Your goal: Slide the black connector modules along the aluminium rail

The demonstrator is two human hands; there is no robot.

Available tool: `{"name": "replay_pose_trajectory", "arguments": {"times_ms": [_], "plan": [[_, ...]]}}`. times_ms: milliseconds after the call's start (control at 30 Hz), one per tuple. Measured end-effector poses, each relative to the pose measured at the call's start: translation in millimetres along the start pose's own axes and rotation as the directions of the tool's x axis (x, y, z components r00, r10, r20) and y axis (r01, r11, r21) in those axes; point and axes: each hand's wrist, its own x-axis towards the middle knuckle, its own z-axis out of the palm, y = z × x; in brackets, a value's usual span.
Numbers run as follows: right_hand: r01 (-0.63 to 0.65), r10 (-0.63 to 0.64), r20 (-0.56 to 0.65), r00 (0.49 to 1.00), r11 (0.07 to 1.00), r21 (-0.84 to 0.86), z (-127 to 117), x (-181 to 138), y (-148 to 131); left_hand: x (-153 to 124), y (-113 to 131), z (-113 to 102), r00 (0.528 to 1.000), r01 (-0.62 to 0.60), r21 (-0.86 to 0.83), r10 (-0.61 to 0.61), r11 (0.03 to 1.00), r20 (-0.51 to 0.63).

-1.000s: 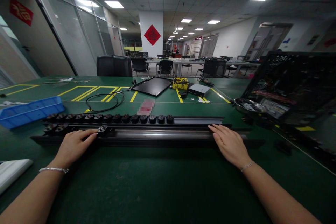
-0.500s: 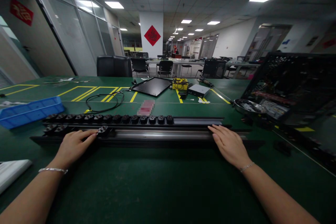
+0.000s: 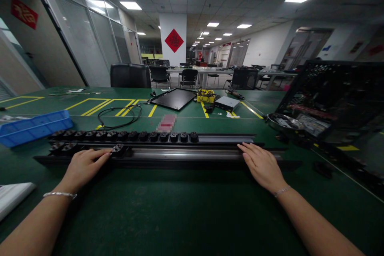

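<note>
A long black metal rail (image 3: 186, 154) lies across the green table, with a second rail (image 3: 225, 138) behind it. Several black socket modules (image 3: 132, 136) fill the back rail's left part; a few sit at the near rail's left end (image 3: 61, 147). My left hand (image 3: 84, 164) rests flat on the near rail, fingertips touching one socket module (image 3: 118, 149). My right hand (image 3: 262, 166) lies flat, fingers apart, on the near rail further right. Neither hand grips anything.
A blue bin (image 3: 33, 127) stands at the left, a white object (image 3: 12, 198) at the near left edge. Behind the rails lie a black cable loop (image 3: 120, 117), a dark panel (image 3: 177, 98), a yellow box (image 3: 205, 95) and a grey box (image 3: 227, 103). A black crate (image 3: 333, 96) and metal bowl (image 3: 282, 121) sit right.
</note>
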Motion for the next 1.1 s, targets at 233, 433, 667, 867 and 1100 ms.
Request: {"name": "replay_pose_trajectory", "arguments": {"times_ms": [233,433,667,867,1100], "plan": [[0.024,-0.025,-0.008,1.000,0.999,-0.025,-0.4,-0.5,-1.1,-1.2,3.0,-2.2,1.000,0.016,-0.020,-0.015,1.000,0.014],[0.020,-0.020,0.001,1.000,1.000,-0.018,-1.0,-0.5,-0.9,-0.8,0.4,-0.5,1.000,0.007,0.004,-0.007,1.000,0.017],[0.005,-0.005,0.012,1.000,1.000,-0.015,-2.3,-0.5,-2.3,0.6,-4.9,2.8,0.998,-0.056,0.023,0.055,0.998,0.009],[0.006,-0.006,0.005,1.000,1.000,-0.016,-2.3,0.0,-1.9,-1.3,-2.3,0.7,0.994,-0.105,0.026,0.105,0.994,0.006],[0.008,-0.008,0.009,1.000,1.000,-0.002,-1.3,0.3,-1.0,-1.2,-4.3,2.9,0.990,-0.144,0.044,0.144,0.989,-0.005]]}}
